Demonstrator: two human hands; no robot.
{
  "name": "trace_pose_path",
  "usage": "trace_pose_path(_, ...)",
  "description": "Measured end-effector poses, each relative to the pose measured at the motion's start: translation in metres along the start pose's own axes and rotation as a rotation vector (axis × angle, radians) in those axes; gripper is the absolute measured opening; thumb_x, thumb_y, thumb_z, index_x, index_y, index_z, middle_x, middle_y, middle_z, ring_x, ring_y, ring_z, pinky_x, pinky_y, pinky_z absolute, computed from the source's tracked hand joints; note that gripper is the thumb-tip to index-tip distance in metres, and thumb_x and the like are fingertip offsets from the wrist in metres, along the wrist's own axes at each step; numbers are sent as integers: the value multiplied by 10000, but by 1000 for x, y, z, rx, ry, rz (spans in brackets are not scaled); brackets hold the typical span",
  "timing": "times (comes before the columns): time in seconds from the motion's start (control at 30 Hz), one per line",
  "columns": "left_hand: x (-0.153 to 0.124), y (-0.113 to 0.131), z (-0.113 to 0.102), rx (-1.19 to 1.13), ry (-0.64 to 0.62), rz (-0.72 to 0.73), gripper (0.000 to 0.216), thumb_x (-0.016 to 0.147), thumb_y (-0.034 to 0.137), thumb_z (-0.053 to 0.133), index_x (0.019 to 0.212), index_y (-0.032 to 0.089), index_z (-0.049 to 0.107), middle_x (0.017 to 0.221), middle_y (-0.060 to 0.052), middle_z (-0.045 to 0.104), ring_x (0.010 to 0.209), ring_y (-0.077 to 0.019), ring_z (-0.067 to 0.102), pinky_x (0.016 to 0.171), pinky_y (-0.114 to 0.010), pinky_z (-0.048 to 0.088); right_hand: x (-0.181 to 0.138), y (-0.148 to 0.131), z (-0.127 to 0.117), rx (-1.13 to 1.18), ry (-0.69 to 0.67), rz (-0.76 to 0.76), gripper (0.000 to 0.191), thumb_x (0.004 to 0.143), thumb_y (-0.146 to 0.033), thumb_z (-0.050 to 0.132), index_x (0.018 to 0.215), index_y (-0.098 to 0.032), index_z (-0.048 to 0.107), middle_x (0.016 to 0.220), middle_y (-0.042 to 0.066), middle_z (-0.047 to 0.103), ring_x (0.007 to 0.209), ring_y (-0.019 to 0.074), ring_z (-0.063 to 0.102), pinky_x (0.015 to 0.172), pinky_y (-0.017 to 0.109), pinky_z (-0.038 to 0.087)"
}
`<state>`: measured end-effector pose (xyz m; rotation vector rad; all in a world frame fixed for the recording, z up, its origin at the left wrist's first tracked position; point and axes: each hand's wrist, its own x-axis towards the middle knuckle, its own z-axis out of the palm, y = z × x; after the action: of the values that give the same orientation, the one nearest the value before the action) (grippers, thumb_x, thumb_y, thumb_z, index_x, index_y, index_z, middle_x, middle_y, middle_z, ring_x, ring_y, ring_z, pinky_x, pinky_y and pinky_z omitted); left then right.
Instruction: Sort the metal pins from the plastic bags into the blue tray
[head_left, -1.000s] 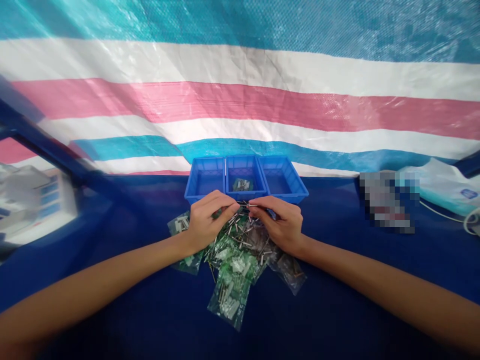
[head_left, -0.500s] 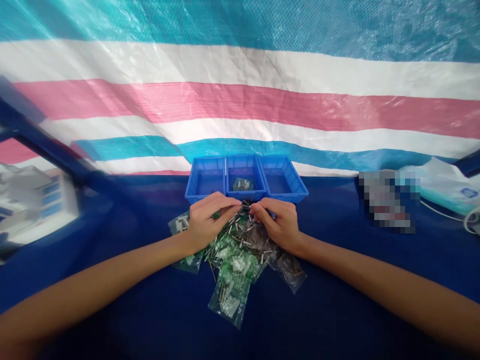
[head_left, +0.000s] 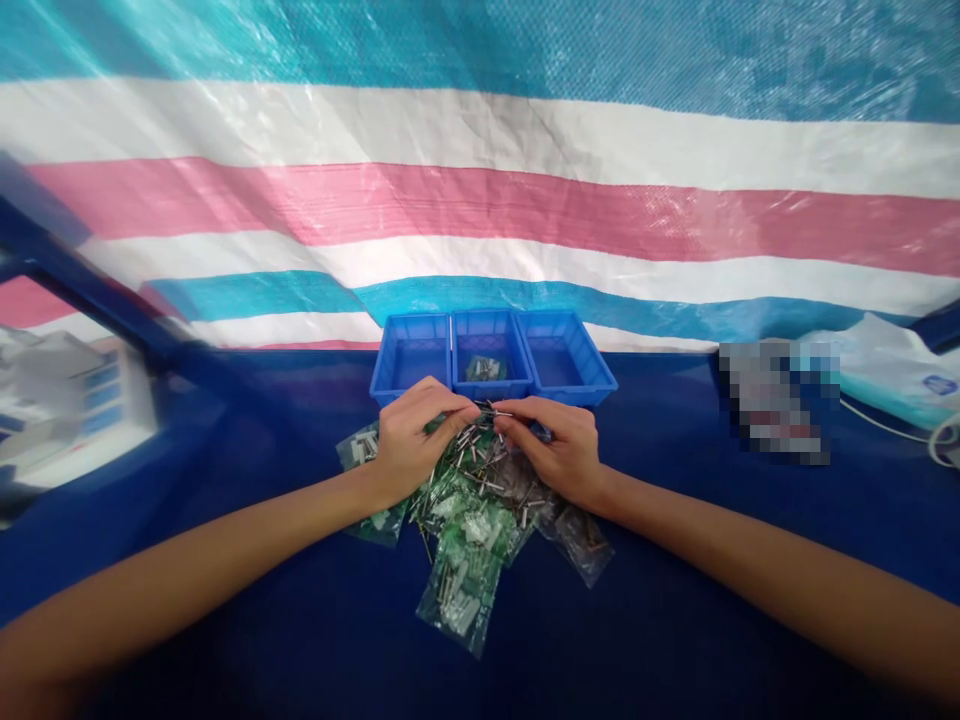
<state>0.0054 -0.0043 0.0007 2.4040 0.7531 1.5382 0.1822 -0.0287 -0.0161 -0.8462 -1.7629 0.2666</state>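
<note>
Precariously Held: Metal Pin [head_left: 504, 413] at the Fingertips, above a Loose Pile [head_left: 480, 460]

The pin seems liable to slip, being thin, smooth-looking and gripped only at the fingertips. If dropped, it would probably be lost among the similar pieces directly beneath. The pile, heaped partly on slick plastic, might also shift if a wrist brushed it.

Position: the pin lies crosswise at the thumb and forefinger of the right hand [head_left: 562, 440], which are pinched on it. The thumb and forefinger of the left hand [head_left: 416, 435] are pressed together just beside its left end; whether they grip the same pin or another piece cannot be told. Both hands are near the pile, facing each other.

Surroundings: a small bag [head_left: 459, 605] of parts lies at the near edge of the pile, and a brownish bag [head_left: 585, 545] near the right wrist. Just beyond the hands, three blue trays [head_left: 574, 396] stand side by side on the desk [head_left: 652, 420]; the middle one holds a packet [head_left: 486, 369]. Behind hangs a striped sheet [head_left: 480, 205].
</note>
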Motion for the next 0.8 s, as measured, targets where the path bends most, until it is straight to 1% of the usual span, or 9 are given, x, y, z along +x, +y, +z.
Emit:
trace_pose_path(0.07, -1, 0, 0, -2, 6, -26, 14, 797, 155, 625, 801, 167, 631, 662, -6, 628, 611, -97, 540, 569, -238, 457, 0, 0, -1, 19, -7, 25, 115, 840, -178, 551, 887, -184, 656, 683, -5, 694, 547, 94, 620, 561, 209, 518)
trace_pose_path(0.17, -3, -1, 2, -31, 39, -87, 129, 801, 149, 615, 927, 175, 608, 753, -13, 636, 601, -81, 537, 550, -222, 457, -1, 0, -1, 50, 3, 80, 130, 846, -167, 532, 888, -188, 653, 690, -7, 694, 529, 92, 618, 551, 218, 522)
trace_pose_path(0.23, -4, -2, 3, -55, 63, -96, 177, 803, 133, 606, 973, 179, 587, 825, -22, 641, 614, -74, 549, 556, -213, 470, -2, 0, -2, 75, 17, 94, 133, 842, -160, 534, 892, -189, 654, 685, -10, 693, 509, 89, 613, 533, 216, 521)
trace_pose_path(0.47, -6, -3, 5, -66, 89, -64, 178, 778, 74, 618, 927, 166, 584, 818, -13, 627, 617, -63, 547, 565, -200, 478, -1, -1, -1, 111, 52, 105, 140, 824, -138, 546, 887, -170, 667, 672, 5, 691, 498, 95, 619, 505, 214, 516)
trace_pose_path(0.63, -6, -4, 5, -81, 92, -67, 162, 785, 99, 613, 930, 158, 575, 781, -10, 620, 576, -59, 528, 534, -203, 472, -1, 0, -1, 107, 54, 92, 145, 820, -137, 550, 889, -180, 670, 667, 0, 691, 500, 97, 621, 510, 220, 520)
trace_pose_path(0.8, -7, -5, 5, -98, 85, -86, 189, 779, 104, 621, 948, 169, 566, 802, -12, 619, 589, -66, 532, 539, -216, 473, -2, -1, -2, 87, 75, 77, 148, 806, -138, 571, 899, -187, 676, 670, 8, 692, 523, 108, 626, 511, 232, 515)
